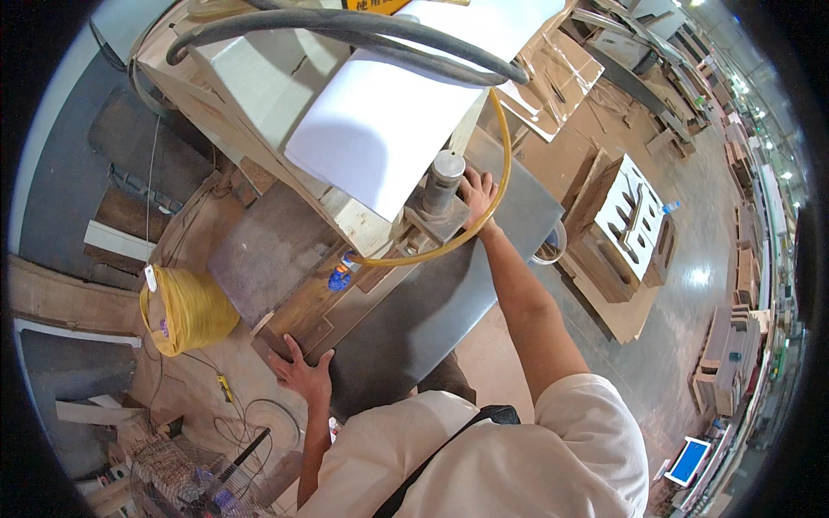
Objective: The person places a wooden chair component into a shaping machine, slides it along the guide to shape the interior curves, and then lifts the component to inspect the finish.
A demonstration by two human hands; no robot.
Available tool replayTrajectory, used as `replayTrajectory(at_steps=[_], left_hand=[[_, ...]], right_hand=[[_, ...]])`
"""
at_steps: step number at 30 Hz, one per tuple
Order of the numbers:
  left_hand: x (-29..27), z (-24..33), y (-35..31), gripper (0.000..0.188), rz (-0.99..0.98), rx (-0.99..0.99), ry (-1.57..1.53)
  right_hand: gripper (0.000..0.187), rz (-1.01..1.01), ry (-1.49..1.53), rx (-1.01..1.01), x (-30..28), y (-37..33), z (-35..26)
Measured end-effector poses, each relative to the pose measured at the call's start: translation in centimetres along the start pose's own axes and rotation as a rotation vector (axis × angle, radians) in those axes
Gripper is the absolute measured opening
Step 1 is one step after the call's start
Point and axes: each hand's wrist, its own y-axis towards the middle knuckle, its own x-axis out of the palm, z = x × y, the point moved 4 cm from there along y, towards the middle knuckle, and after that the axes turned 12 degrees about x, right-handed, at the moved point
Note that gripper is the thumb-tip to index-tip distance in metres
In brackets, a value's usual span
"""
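A brown wooden board with a stepped cutout lies on the dark metal machine table, its right part running under the machine head. At the board's left end rests my left hand, fingers spread and holding nothing. My right hand lies just beyond the metal spindle housing, with fingers stretched out and partly hidden by it. A yellow hose curves past my right wrist. Its blue nozzle end points down over the board.
White paper and thick black cables lie over the machine. A yellow sack stands on the floor at left, near loose wires. To the right, a stack of wooden pieces carries a white template.
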Motion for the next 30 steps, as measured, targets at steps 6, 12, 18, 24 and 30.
replayTrajectory(at_steps=[6,12,18,24,30], left_hand=[[0.4,0.7,-0.1,0.111,0.013,0.029,0.011],[0.4,0.6,0.1,0.110,-0.054,-0.008,0.000],[-0.9,1.9,0.9,0.106,-0.083,-0.032,-0.038],[-0.8,1.0,0.7,0.099,0.080,0.170,-0.135],[-0.5,0.8,0.4,0.092,0.225,0.237,-0.178]], right_hand=[[0.093,0.000,0.015,0.000,-0.4,0.4,0.7],[0.088,-0.072,0.009,0.017,-0.6,0.6,0.3],[0.077,-0.075,-0.014,0.145,0.4,-1.2,1.0],[0.079,-0.138,0.011,0.173,0.2,-11.6,-7.5],[0.075,-0.165,0.042,0.050,0.5,-15.5,-16.0]])
